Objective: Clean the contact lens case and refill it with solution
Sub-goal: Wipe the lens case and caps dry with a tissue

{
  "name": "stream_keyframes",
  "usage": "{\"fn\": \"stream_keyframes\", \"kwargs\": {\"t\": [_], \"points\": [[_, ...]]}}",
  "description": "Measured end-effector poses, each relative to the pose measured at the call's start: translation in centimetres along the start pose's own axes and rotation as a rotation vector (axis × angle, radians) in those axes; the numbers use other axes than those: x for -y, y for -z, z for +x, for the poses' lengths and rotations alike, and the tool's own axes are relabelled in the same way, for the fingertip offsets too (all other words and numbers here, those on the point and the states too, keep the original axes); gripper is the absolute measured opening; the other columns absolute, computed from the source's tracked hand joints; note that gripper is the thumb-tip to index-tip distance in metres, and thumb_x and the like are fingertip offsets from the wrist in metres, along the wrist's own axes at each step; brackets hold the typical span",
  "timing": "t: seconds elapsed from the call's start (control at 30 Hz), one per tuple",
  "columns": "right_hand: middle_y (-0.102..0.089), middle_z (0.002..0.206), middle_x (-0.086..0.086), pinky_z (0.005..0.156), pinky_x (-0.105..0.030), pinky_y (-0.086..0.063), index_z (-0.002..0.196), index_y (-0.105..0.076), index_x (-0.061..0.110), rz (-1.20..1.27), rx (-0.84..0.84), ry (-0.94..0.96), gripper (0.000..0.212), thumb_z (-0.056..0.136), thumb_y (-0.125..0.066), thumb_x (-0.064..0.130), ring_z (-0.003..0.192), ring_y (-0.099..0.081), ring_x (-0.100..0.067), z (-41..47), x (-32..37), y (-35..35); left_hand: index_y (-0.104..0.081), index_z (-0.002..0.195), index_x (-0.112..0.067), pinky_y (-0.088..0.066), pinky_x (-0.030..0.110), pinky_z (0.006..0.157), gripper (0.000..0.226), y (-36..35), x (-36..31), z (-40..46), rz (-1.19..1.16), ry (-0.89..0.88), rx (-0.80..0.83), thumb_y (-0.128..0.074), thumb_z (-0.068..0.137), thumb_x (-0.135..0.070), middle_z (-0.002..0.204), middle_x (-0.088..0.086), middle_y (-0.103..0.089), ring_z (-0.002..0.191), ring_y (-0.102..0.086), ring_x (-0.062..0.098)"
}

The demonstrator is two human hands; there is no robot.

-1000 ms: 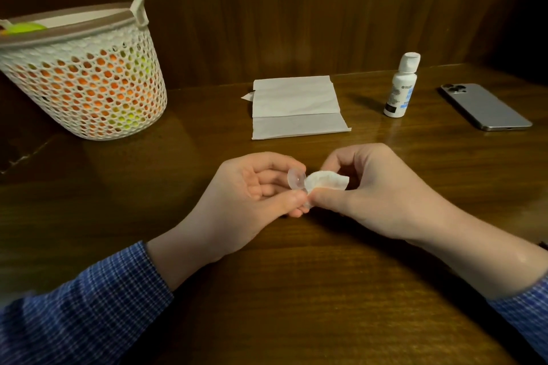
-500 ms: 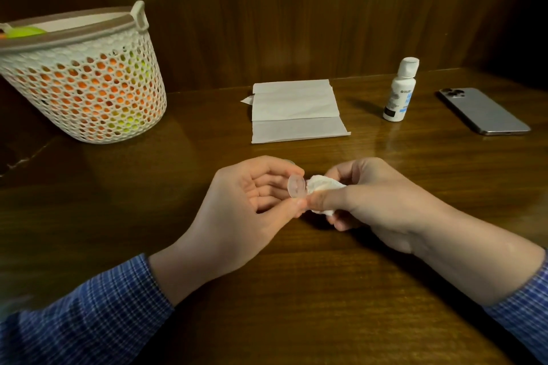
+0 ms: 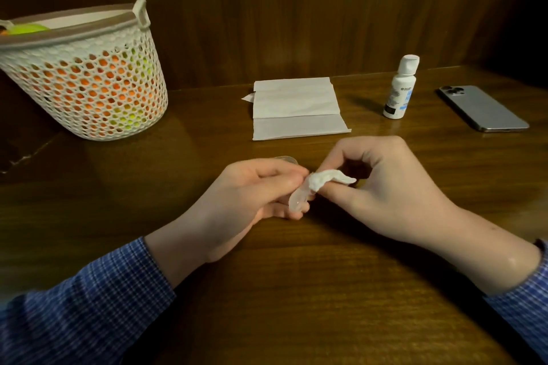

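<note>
Hands (image 3: 249, 195) (image 3: 382, 187) pinched: left on case (image 3: 298, 200), apparently; right on tissue (image 3: 326, 179).

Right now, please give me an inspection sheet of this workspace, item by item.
Surface: dark wooden table, glossy, no spills seen.
Job's things: clear lens case piece held in left hand; crumpled tissue pressed to it by right hand; solution bottle upright, capped; folded tissues behind the hands.
Clutter: white mesh basket far left; phone face down, far right.
Hands: both closed on their items.
Cables: nothing seen.
Surroundings: wooden wall panel.
</note>
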State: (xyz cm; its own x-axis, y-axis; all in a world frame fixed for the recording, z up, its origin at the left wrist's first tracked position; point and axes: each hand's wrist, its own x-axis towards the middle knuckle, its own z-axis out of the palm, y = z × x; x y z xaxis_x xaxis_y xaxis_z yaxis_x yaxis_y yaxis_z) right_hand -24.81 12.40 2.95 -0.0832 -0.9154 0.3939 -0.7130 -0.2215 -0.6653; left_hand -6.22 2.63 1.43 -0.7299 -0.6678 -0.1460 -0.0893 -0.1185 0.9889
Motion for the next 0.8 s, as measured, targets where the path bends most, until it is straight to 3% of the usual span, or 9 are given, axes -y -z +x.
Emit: {"fn": "stream_keyframes", "kwargs": {"t": [0.07,0.17,0.3,0.47,0.6,0.73,0.8], "points": [[-0.074,0.079,0.012,0.068,-0.027,-0.056,0.082,-0.078,0.023,-0.016,0.02,0.022,0.01,0.078,-0.076,0.032,0.08,-0.069,-0.008,-0.1,0.2,-0.1,-0.076,0.113,-0.012,-0.064,0.033,0.081,0.042,0.0,0.2,-0.1,0.032,0.002,0.034,-0.07,0.074,-0.028,0.099,0.009,-0.079,0.088,-0.076,0.02],[-0.074,0.079,0.012,0.07,-0.029,-0.057,0.081,-0.078,0.026,-0.021,0.041,-0.027,0.007,0.078,-0.081,0.031,0.08,-0.069,-0.007,-0.2,0.2,-0.3,-0.079,0.109,-0.016,-0.062,0.037,0.09,0.039,0.4,0.4,-0.1,0.104,-0.022,0.053,-0.074,0.072,-0.025,0.103,0.01,-0.08,0.101,-0.076,0.025],[-0.074,0.075,0.006,0.064,-0.031,-0.06,0.075,-0.076,0.026,0.094,-0.002,-0.177,0.012,0.076,-0.084,0.036,0.072,-0.069,-0.011,0.0,0.4,-0.7,-0.08,0.106,-0.015,-0.059,0.027,0.092,0.033,0.7,0.7,-0.2,0.081,-0.085,0.056,-0.075,0.074,-0.021,0.104,0.009,-0.081,0.105,-0.076,0.021],[-0.074,0.066,-0.008,0.051,-0.024,-0.053,0.078,-0.077,0.008,0.543,0.093,-0.527,0.016,0.071,-0.089,0.017,0.056,-0.065,-0.014,0.5,0.6,-0.9,-0.079,0.109,-0.011,-0.056,0.032,0.101,0.033,0.8,1.3,-0.2,0.133,-0.231,0.011,-0.076,0.078,-0.021,0.112,0.009,-0.079,0.115,-0.072,0.021],[-0.069,0.062,-0.005,0.04,-0.017,-0.045,0.087,-0.075,0.006,0.847,0.202,-0.786,0.044,0.049,-0.088,0.023,0.045,-0.057,-0.007,0.9,0.7,-1.2,-0.078,0.111,-0.01,-0.056,0.032,0.099,0.033,0.6,1.5,-0.1,0.151,-0.322,-0.03,-0.076,0.079,-0.017,0.113,0.007,-0.079,0.115,-0.072,0.02],[-0.067,0.062,-0.004,0.035,-0.014,-0.047,0.077,-0.079,0.006,1.146,0.345,-0.965,0.02,0.059,-0.086,0.012,0.042,-0.058,-0.004,1.1,0.6,-0.8,-0.078,0.11,-0.011,-0.057,0.026,0.094,0.034,0.4,1.5,0.0,0.131,-0.347,-0.026,-0.077,0.077,-0.016,0.114,0.006,-0.079,0.114,-0.073,0.019],[-0.068,0.064,-0.006,0.036,-0.015,-0.048,0.084,-0.08,0.005,1.248,0.353,-0.973,0.025,0.06,-0.086,0.01,0.043,-0.059,-0.006,1.0,0.4,-0.6,-0.078,0.113,-0.011,-0.056,0.026,0.095,0.038,0.4,1.3,0.3,0.031,-0.269,0.004,-0.078,0.076,-0.02,0.116,0.007,-0.078,0.115,-0.072,0.019]]}}
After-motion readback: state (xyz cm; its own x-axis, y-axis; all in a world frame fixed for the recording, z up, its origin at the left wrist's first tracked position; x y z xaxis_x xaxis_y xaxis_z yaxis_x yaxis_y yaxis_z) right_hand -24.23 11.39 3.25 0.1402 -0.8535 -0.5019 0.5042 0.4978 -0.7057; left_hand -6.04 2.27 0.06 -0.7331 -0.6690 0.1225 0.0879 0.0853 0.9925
